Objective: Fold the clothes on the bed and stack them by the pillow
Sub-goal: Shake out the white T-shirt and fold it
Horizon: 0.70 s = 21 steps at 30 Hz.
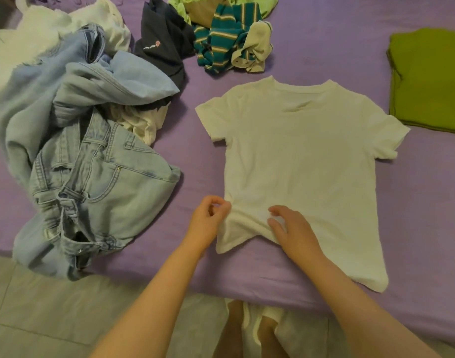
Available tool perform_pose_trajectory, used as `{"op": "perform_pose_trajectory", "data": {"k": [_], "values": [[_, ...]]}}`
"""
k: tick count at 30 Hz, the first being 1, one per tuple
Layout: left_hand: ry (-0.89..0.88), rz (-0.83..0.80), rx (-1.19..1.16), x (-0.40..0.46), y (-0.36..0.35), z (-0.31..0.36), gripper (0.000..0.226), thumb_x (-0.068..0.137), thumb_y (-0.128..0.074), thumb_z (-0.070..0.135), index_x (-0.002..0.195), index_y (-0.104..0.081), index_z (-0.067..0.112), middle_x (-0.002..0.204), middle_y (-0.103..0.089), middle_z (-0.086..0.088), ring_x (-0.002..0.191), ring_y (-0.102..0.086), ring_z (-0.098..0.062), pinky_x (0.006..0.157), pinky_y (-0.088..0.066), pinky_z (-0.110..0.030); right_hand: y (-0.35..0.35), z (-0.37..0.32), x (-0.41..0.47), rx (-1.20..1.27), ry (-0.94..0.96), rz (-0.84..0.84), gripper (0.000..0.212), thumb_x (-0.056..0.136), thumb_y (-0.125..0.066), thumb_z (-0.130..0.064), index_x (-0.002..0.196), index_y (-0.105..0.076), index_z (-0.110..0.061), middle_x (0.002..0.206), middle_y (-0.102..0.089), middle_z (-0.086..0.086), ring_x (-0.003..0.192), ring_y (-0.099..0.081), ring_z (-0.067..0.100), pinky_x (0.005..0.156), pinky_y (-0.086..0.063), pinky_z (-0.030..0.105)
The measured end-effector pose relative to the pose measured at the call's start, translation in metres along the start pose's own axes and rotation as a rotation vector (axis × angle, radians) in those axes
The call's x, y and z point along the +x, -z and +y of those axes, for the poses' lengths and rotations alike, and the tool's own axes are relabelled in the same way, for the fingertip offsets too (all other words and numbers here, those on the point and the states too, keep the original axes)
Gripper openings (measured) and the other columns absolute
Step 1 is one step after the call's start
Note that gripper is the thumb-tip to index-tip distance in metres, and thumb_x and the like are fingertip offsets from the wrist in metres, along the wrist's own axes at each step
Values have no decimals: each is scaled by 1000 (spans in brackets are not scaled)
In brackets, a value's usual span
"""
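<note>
A: Where the white T-shirt (298, 156) lies spread flat on the purple bed (324, 55), its side edge near the hem is seen pinched between thumb and fingertips of the left hand (208, 218).

B: Confirmed. The right hand (291, 228) is noted just beside the left one, fingers curled onto the bunched cloth and gripping a fold of the same shirt. The hem corner below both hands is drawn inward and rumpled.

A: Neckline is recorded far beyond the hands, both short sleeves spread out to either side.

B: To the left of the left hand, a heap of light blue jeans (92, 177) is logged, partly hanging over the bed's edge. White garments (40, 37) are piled beyond it.

A: Farther beyond the hands: a dark navy garment (164, 45), a teal striped shirt (229, 40), and a light green piece (262, 3) at the frame's top.

B: Well to the right of the right hand, a folded olive-green garment (430, 78) is observed lying flat. A pillow cannot be made out.
</note>
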<state>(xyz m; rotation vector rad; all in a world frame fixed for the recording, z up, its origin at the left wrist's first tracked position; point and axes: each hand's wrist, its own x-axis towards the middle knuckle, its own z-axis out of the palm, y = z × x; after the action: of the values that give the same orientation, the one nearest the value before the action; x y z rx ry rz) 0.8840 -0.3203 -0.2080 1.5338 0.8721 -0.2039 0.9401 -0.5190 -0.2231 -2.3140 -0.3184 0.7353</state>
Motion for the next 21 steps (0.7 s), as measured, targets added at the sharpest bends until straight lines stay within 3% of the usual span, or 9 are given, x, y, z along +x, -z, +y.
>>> {"op": "perform_pose_trajectory", "data": {"k": [3, 5, 6, 9, 12, 14, 18, 21], "values": [[162, -146, -216, -2, -8, 0, 60, 84, -72, 21, 133, -37, 29, 118, -61, -8, 104, -63, -21, 90, -52, -36, -13, -3, -18, -43, 122, -55, 47, 92, -59, -31, 135, -48, -16, 135, -52, 2, 123, -46, 19, 98, -26, 16], [261, -186, -187, -5, -14, -7, 95, 79, -76, 14, 149, -14, 28, 138, -50, -6, 121, -55, -25, 102, -46, -44, -19, 5, -21, -84, 131, -58, 53, 92, -60, -28, 140, -42, -16, 142, -45, 3, 130, -40, 21, 105, -24, 20], [284, -172, -105, -8, -17, -11, 99, 78, -77, 12, 151, -12, 22, 144, -44, -5, 125, -50, -25, 103, -44, -45, -20, 11, -23, -115, 118, -60, 55, 92, -58, -27, 142, -39, -17, 145, -41, 3, 134, -36, 21, 109, -22, 23], [243, -59, 82, -23, -24, -33, 80, 82, -71, 8, 147, -25, 17, 143, -45, -8, 122, -51, -24, 96, -48, -36, -20, 33, -27, -250, 82, -53, 60, 95, -53, -32, 148, -28, -21, 154, -27, 3, 143, -20, 21, 115, -16, 32], [164, 101, -30, -40, -21, -40, 63, 90, -62, 11, 142, -31, 27, 127, -56, -9, 100, -59, -14, 74, -48, -20, -9, 59, -35, -501, 81, -141, 70, 94, -49, -43, 152, -12, -27, 159, -10, 2, 147, -4, 22, 118, -6, 40], [152, 171, -200, -48, -16, -35, 62, 91, -61, 9, 140, -33, 34, 113, -62, -10, 87, -65, -14, 66, -52, -22, 0, 75, -44, -617, 49, -202, 69, 96, -43, -48, 152, -6, -31, 160, -5, 2, 147, -1, 22, 117, -4, 41], [300, 150, -497, -52, 2, -18, 58, 86, -66, 1, 130, -45, 33, 93, -69, -12, 52, -62, -13, 44, -48, -21, 17, 86, -54, -490, 84, -148, 60, 96, -43, -49, 149, -26, -28, 157, -22, 4, 146, -15, 23, 116, -12, 37], [409, 175, -307, -50, 12, -22, 57, 84, -70, 4, 130, -46, 24, 83, -64, -13, 46, -54, -14, 39, -45, -21, 18, 83, -53, -427, 152, -127, 60, 94, -56, -31, 148, -31, -21, 153, -31, 11, 140, -29, 28, 113, -20, 37]]}}
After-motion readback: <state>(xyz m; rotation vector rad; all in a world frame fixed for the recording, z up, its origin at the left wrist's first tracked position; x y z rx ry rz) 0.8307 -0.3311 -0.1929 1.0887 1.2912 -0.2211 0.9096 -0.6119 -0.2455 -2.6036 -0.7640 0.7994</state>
